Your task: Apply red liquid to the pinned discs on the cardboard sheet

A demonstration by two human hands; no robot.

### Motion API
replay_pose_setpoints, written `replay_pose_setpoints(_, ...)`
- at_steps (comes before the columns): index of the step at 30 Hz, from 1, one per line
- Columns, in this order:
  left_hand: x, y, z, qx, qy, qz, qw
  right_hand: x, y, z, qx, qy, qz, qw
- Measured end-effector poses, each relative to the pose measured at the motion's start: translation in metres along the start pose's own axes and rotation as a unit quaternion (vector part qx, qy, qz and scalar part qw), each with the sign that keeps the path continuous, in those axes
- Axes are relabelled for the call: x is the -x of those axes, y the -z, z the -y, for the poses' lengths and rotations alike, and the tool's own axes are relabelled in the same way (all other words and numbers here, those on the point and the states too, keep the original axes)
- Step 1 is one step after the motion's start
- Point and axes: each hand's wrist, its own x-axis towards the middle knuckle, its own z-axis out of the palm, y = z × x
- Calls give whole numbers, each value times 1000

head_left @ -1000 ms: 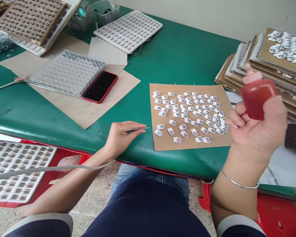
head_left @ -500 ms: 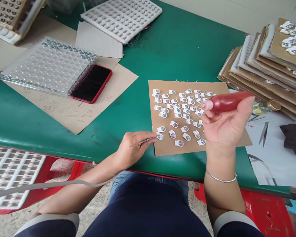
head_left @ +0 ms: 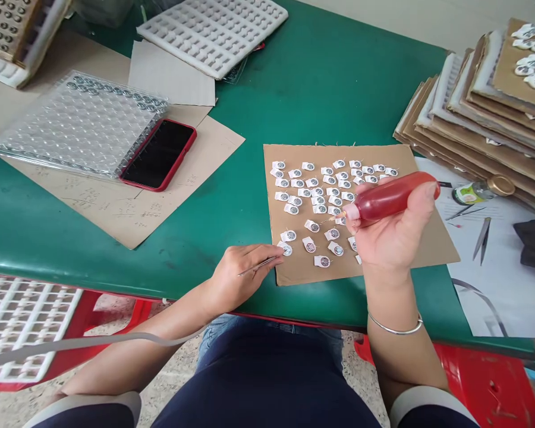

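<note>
A pair of thin metal tweezers (head_left: 257, 266) is pinched in my left hand (head_left: 243, 274), its fingertips at a small white tagged piece (head_left: 285, 248) near the cardboard's left front corner. My right hand (head_left: 386, 238) is wrapped round a red squeeze bottle (head_left: 390, 197), tilted with its thin nozzle pointing left and down over the pieces. Many small white pieces with round dark-patterned faces lie in loose rows on the brown cardboard sheet (head_left: 294, 274). My right hand and the bottle hide some of them.
A red-cased phone (head_left: 159, 154) and a clear tray (head_left: 78, 128) lie at the left, with a white tray (head_left: 214, 35) behind. Stacked cardboard sheets (head_left: 477, 107), a small gold-capped jar (head_left: 484, 189) and more tweezers (head_left: 482, 239) are at the right.
My right hand has moved left and slightly down with the red bottle, bringing the nozzle nearer the middle pieces. My left hand stays by the same corner piece. The view has shifted slightly.
</note>
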Motion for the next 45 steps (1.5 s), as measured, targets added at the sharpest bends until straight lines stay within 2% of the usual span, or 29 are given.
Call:
replay_pose_setpoints(8, 2, -1, 1, -32, -24, 9, 999, 3, 0, -2, 37, 15, 16, 999)
replay_pose_setpoints(13, 1, 1, -5, -25, -38, 49, 998, 5, 0, -5, 56, 3, 24, 998)
replay_pose_setpoints(20, -8, 4, -28, -177, -133, 136, 966, 15, -6, -19, 151, 10, 139, 979)
replay_pose_setpoints(24, -6, -1, -36, -268, -172, 127, 939, 24, -10, -28, 229, 41, 177, 956)
replay_pose_setpoints(29, -1, -7, -42, -321, -199, 112, 919, 29, -12, -33, 318, 96, 201, 922)
replay_pose_setpoints(34, -2, -10, -45, -334, -198, 115, 914, 27, -16, -32, 366, 168, 220, 889)
replay_pose_setpoints(45, 1, -10, -45, -339, -191, 116, 914, 28, -18, -33, 399, 182, 231, 868)
